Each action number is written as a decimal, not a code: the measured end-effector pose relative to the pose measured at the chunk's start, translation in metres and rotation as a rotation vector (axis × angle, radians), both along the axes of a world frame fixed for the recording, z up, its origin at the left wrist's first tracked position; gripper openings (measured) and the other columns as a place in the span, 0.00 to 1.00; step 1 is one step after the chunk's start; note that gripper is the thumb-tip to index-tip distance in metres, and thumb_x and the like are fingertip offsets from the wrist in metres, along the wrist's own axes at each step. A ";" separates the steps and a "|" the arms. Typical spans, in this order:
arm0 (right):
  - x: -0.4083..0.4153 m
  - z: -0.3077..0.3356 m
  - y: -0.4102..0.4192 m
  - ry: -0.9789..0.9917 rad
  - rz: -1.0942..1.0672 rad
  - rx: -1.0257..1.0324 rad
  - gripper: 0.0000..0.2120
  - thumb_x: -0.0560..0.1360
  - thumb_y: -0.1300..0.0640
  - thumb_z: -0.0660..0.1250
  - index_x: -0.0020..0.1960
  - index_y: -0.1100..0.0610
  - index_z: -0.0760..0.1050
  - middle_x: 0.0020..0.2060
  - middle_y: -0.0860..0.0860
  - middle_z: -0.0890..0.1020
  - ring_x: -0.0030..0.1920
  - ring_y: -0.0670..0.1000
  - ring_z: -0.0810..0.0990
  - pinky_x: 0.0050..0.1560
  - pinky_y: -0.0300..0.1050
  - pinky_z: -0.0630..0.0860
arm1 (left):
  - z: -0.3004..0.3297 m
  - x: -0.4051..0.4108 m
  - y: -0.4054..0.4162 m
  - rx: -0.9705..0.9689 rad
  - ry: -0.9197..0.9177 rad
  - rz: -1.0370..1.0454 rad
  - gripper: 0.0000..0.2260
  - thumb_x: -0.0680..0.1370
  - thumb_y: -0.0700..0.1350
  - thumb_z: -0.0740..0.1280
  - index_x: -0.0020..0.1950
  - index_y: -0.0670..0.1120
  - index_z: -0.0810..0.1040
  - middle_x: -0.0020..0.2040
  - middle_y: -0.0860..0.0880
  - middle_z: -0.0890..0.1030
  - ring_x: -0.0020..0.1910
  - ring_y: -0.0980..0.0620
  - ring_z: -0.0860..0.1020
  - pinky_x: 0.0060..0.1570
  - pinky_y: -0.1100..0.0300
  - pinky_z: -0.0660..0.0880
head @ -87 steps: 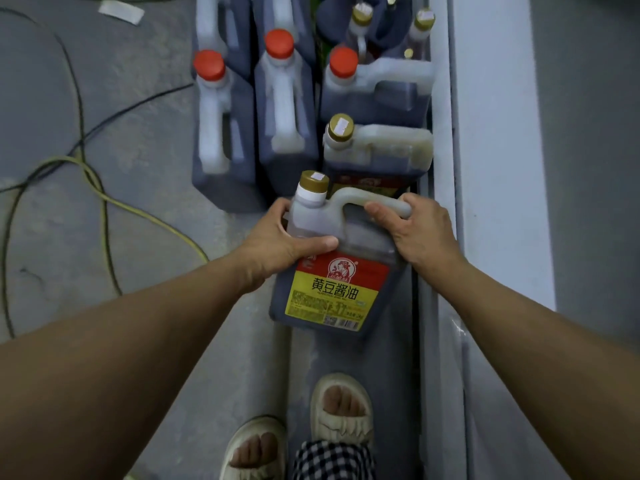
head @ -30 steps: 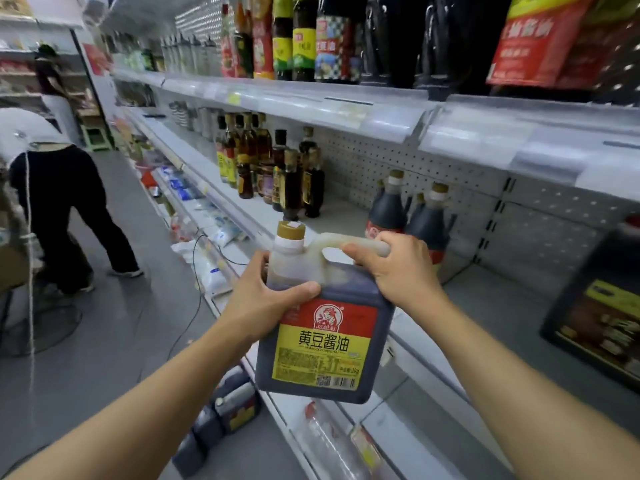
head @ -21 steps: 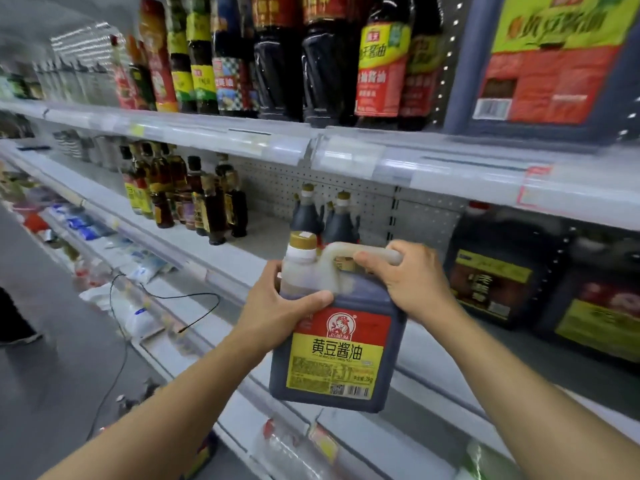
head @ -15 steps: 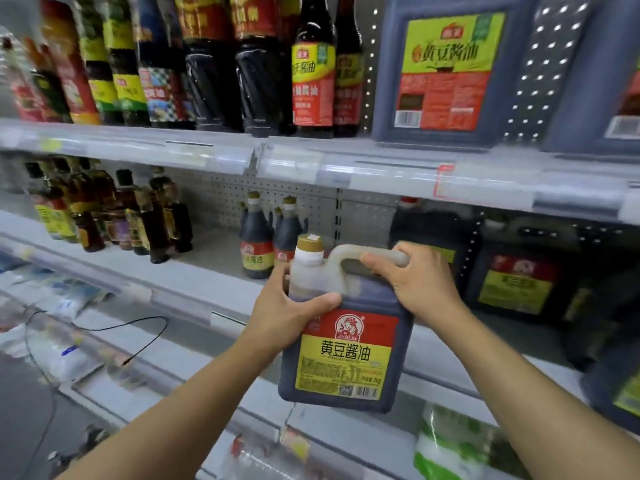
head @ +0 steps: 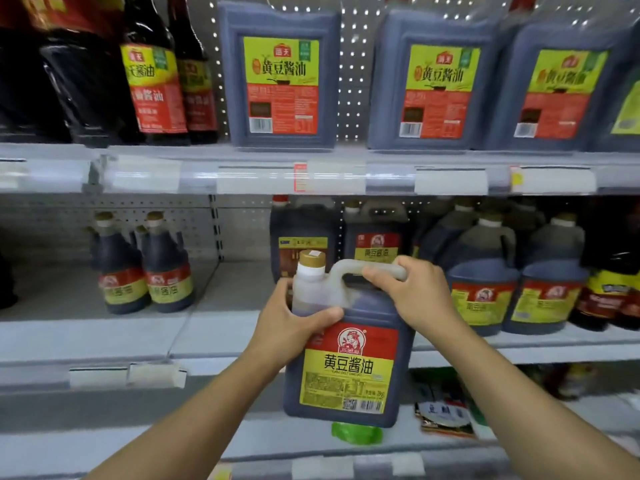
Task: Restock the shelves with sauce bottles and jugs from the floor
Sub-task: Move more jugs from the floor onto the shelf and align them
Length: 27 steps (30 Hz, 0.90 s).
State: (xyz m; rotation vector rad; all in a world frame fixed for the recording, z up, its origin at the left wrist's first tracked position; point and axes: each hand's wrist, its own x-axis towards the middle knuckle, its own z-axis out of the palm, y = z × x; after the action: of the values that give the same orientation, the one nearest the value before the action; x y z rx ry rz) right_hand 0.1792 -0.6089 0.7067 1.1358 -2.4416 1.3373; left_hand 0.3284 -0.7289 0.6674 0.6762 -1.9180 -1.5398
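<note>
While held before the middle shelf point(head: 104, 336) | right hand point(head: 415, 294) grips soy sauce jug point(head: 346, 368) handle for lifting | left hand point(head: 291, 323) clasps shoulder at 9 o'clock, steadying.

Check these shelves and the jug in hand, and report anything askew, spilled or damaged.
No spill or damage shows. The jug is capped and upright, left hand on its shoulder, right hand on the handle. One oddity: on the middle shelf a red-capped jug with a different label stands beside matching gold-capped ones.
</note>
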 end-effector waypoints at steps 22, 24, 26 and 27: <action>-0.150 -0.015 -0.050 -0.111 0.076 -0.013 0.16 0.70 0.49 0.72 0.32 0.51 0.66 0.31 0.45 0.73 0.33 0.44 0.71 0.31 0.32 0.64 | -0.024 -0.157 -0.045 0.141 -0.143 0.030 0.16 0.67 0.50 0.77 0.49 0.44 0.81 0.42 0.51 0.84 0.38 0.58 0.81 0.31 0.69 0.73; -0.160 -0.019 -0.054 -0.096 0.090 -0.031 0.16 0.70 0.52 0.73 0.33 0.53 0.67 0.29 0.45 0.72 0.31 0.42 0.70 0.30 0.31 0.65 | -0.029 -0.165 -0.047 0.118 -0.109 0.035 0.23 0.65 0.50 0.77 0.57 0.46 0.78 0.48 0.51 0.84 0.42 0.57 0.82 0.34 0.70 0.76; -0.165 -0.021 -0.056 -0.079 0.101 -0.074 0.16 0.69 0.54 0.74 0.32 0.53 0.67 0.28 0.45 0.71 0.29 0.41 0.70 0.30 0.29 0.66 | -0.031 -0.170 -0.047 0.101 -0.088 0.056 0.29 0.63 0.51 0.78 0.61 0.48 0.75 0.52 0.51 0.83 0.47 0.54 0.82 0.43 0.62 0.79; -0.166 -0.022 -0.057 -0.075 0.103 -0.096 0.16 0.69 0.54 0.74 0.32 0.53 0.67 0.28 0.44 0.71 0.28 0.40 0.70 0.30 0.29 0.66 | -0.032 -0.172 -0.047 0.095 -0.077 0.074 0.30 0.62 0.51 0.79 0.61 0.49 0.74 0.53 0.51 0.82 0.48 0.53 0.82 0.47 0.58 0.79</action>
State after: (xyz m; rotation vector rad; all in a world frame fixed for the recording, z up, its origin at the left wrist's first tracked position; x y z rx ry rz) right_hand 0.0127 -0.6662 0.6846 1.2231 -2.3695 1.5361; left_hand 0.1566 -0.7762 0.6352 0.8492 -1.8630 -1.5879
